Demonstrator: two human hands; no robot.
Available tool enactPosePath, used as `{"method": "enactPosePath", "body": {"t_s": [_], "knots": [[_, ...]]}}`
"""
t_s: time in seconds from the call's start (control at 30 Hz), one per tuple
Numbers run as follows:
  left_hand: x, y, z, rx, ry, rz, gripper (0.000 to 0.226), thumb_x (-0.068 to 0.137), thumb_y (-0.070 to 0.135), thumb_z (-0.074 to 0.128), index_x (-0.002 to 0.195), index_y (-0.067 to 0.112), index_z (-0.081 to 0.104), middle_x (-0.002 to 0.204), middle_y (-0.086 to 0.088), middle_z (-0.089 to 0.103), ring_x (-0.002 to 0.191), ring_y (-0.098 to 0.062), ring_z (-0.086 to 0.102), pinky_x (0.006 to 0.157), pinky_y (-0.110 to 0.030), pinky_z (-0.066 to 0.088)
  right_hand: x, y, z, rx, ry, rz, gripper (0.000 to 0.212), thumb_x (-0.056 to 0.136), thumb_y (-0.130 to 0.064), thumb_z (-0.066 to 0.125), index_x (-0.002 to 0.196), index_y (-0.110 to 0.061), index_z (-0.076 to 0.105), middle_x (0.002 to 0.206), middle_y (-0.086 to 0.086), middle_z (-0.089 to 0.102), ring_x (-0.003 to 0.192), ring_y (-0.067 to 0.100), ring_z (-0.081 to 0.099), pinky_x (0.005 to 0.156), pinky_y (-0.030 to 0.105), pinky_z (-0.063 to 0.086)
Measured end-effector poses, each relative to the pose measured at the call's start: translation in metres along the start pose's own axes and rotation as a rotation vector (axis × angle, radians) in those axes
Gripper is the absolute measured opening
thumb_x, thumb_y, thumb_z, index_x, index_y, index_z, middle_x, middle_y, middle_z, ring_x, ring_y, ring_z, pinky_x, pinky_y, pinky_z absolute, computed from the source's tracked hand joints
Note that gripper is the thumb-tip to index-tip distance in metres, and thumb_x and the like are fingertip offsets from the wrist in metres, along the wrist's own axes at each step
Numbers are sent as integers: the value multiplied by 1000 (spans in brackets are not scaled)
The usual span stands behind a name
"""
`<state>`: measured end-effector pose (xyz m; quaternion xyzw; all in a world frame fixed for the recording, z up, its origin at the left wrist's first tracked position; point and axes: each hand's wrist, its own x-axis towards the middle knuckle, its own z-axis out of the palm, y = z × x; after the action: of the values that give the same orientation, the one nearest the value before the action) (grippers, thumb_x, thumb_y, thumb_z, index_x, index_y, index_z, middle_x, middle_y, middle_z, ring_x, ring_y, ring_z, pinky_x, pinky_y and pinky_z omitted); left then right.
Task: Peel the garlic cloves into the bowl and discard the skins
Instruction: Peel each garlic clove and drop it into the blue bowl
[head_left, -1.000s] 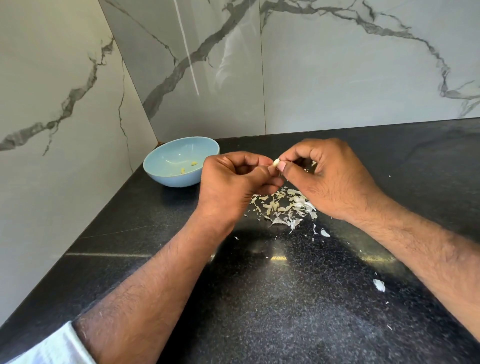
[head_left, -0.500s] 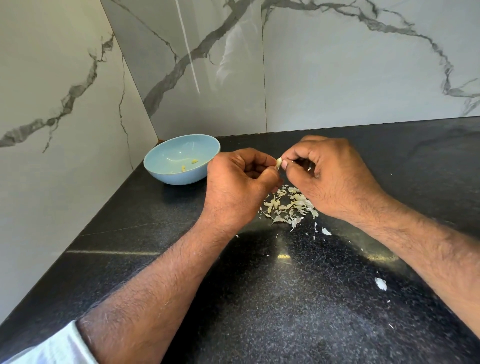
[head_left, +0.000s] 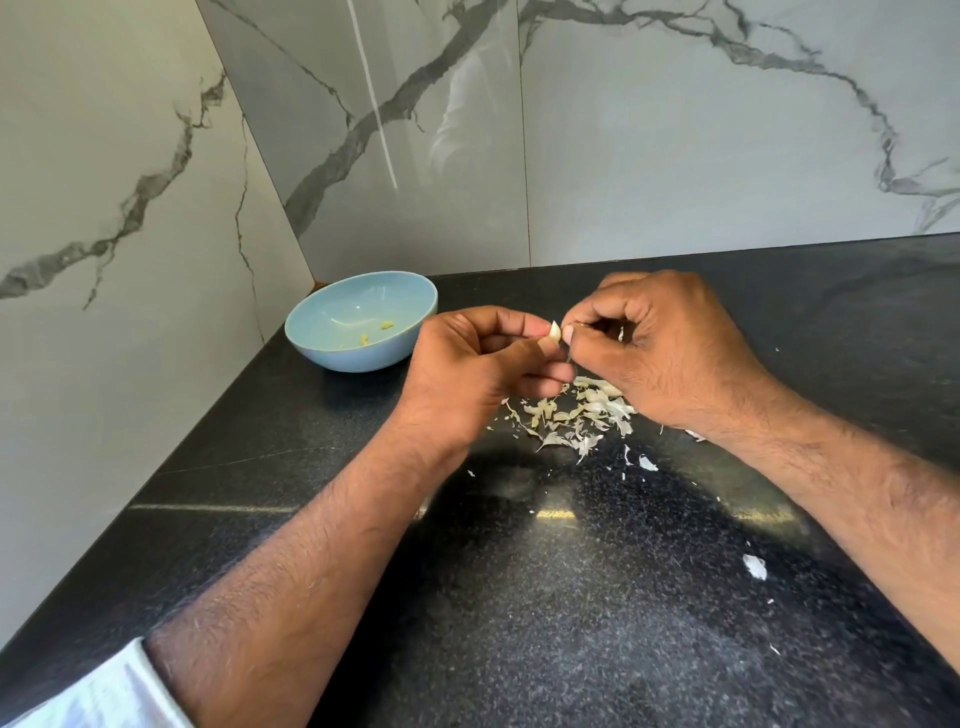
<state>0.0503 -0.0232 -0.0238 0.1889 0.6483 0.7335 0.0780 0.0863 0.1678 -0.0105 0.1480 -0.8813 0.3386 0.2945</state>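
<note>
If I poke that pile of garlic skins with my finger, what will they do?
The garlic skins look thin and curled, so they are probably floppy and very light. They would likely scatter rather than slide together; stray flakes already lie apart on the black counter. Some might cling to your finger.

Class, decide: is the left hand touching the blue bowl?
Apart. The head view shows dark countertop between the left hand and the blue bowl; the hand pinches a garlic clove.

Black speckled countertop (head_left: 519, 623), marble-veined wall tiles (head_left: 675, 130)
</note>
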Motion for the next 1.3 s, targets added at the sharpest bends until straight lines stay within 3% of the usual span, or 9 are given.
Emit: {"method": "enactPosePath", "body": {"t_s": [0.17, 0.3, 0.37, 0.5, 0.67, 0.83, 1.2, 1.3], "knots": [[0, 4, -2, -144, -28, -51, 13, 93, -4, 71, 106, -3, 74, 93, -25, 78, 78, -26, 79, 69, -27, 64, 3, 0, -2, 142, -17, 91, 10, 92, -16, 76, 88, -21, 84, 77, -13, 77, 74, 0, 71, 65, 11, 52], [0, 4, -2, -145, 6, -34, 11, 92, -5, 73, 103, -3, 75, 91, -25, 78, 76, -27, 78, 68, -27, 64, 5, 0, -7, 194, 11, 162, 6, 92, -20, 78, 90, -21, 83, 82, -16, 78, 80, -2, 72, 74, 12, 54], [1, 0, -1, -66, 46, 28, 8, 92, -6, 75, 100, -3, 74, 90, -26, 78, 78, -32, 79, 69, -31, 65, 6, -3, -10, 158, -13, 151, 7, 92, -21, 78, 91, -23, 84, 82, -15, 78, 77, 1, 72, 70, 15, 55], [0, -6, 2, 171, 100, 176, 7, 91, -3, 80, 94, 1, 76, 84, -18, 79, 77, -32, 81, 72, -38, 67, 2, -8, -8, 111, -47, 109, 7, 91, -22, 77, 88, -26, 83, 77, -12, 77, 69, 14, 72, 65, 35, 59], [-2, -6, 2, 378, 139, 316, 5, 93, 4, 81, 96, 6, 78, 80, -6, 80, 72, -23, 80, 71, -43, 68, 2, -6, -6, 66, -29, 85, 6, 90, -30, 81, 89, -25, 83, 75, -15, 75, 67, 5, 70, 62, 29, 59], [-2, -7, 4, 508, 156, 395, 5, 91, 8, 82, 96, 8, 80, 78, 0, 80, 69, -21, 79, 65, -48, 67, 2, -3, -2, 45, -40, 72, 9, 92, -26, 77, 85, -30, 81, 72, -12, 75, 64, 18, 71, 55, 41, 58], [-3, -6, 8, 592, 213, 470, 7, 89, 12, 85, 95, 10, 82, 78, 7, 79, 66, -13, 76, 63, -38, 66, 2, -2, 1, 39, -40, 36, 16, 94, -15, 75, 86, -28, 80, 66, -15, 69, 57, 9, 60, 47, 24, 46], [-2, -8, 8, 611, 225, 471, 6, 89, 13, 85, 94, 11, 82, 76, 8, 78, 64, -12, 75, 62, -36, 66, 1, 0, 1, 31, -33, 31, 15, 93, -17, 75, 85, -29, 79, 69, -15, 70, 60, 5, 63, 51, 22, 49]]}}
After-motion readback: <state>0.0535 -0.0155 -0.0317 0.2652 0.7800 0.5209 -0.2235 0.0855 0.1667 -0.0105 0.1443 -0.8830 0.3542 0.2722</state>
